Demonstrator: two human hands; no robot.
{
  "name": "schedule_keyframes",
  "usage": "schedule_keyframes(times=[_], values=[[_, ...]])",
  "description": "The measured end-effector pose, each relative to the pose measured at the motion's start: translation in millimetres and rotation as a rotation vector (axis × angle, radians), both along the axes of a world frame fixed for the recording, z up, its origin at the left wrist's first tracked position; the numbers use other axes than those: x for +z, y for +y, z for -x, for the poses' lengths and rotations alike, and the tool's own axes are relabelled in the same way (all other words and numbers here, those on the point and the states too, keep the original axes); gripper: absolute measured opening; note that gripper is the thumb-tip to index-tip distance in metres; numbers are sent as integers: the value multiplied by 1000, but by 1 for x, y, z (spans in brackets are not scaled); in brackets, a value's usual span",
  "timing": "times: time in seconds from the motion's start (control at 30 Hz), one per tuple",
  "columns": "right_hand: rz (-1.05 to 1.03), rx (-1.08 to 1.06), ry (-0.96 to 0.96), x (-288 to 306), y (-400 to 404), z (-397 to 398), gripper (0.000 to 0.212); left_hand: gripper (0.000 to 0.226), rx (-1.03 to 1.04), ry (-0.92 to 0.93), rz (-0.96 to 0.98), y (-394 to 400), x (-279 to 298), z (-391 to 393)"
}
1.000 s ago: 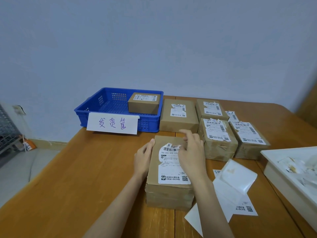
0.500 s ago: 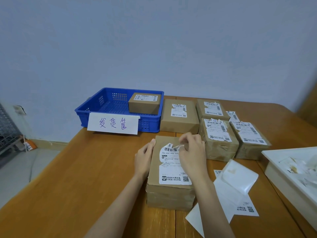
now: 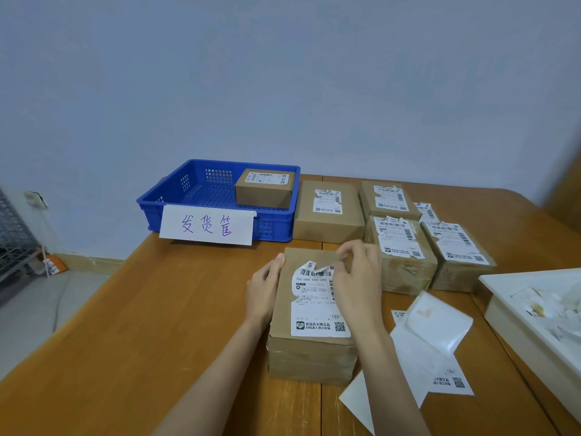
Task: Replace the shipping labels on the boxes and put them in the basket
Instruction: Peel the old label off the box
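Observation:
A brown cardboard box (image 3: 311,357) lies on the wooden table in front of me, with a partly torn white shipping label (image 3: 314,305) on its top. My left hand (image 3: 264,291) rests against the box's left side, thumb on the top edge. My right hand (image 3: 358,278) pinches a small torn strip of the label near the box's far end and lifts it. The blue basket (image 3: 217,196) stands at the back left with one labelled box (image 3: 265,187) inside.
Several more labelled boxes (image 3: 399,247) stand behind and to the right. Label sheets and backing paper (image 3: 430,341) lie to the right of the box. A white tray (image 3: 540,322) with paper scraps sits at the right edge. A paper sign (image 3: 207,225) hangs on the basket's front.
My right hand has pulled a torn piece of the label up from the box's far end. My left hand has stayed on the box's side.

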State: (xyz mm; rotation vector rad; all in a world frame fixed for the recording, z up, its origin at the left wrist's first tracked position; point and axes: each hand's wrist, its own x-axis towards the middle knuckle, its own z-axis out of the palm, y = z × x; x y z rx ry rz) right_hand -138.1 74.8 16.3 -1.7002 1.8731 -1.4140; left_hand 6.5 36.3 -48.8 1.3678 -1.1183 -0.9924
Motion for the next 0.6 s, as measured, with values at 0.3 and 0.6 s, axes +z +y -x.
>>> schedule_keyframes(times=[0.3,0.6], values=[[-141,-50,85,-4,-1,3,6,49,2,28,-11,1,2,1],[6,-99,-19,1,4,2,9,46,-11,37,-7,2,3,1]])
